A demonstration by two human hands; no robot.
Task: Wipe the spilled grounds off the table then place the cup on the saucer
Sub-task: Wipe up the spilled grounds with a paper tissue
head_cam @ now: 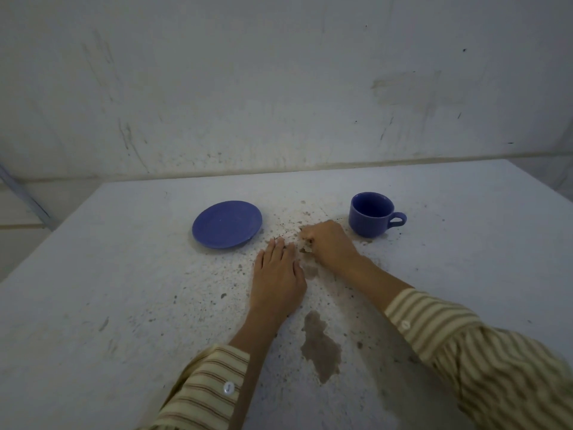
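Note:
A blue saucer [227,224] lies on the white table [108,274], left of centre. A blue cup [371,214] stands upright at the right, handle pointing right, apart from the saucer. Dark grounds [294,223] are scattered between them. My right hand [328,242] is curled, fingers closed around a small crumpled, stained piece of tissue [305,246], pressed on the table just left of the cup. My left hand [277,276] lies flat, palm down, fingers together, beside the right hand and near the saucer's lower right edge.
A brown wet stain [321,346] marks the table in front of my hands, with a smaller one [311,270] between them. A stained white wall [279,88] rises behind the table. The table's left edge runs diagonally; floor shows beyond it.

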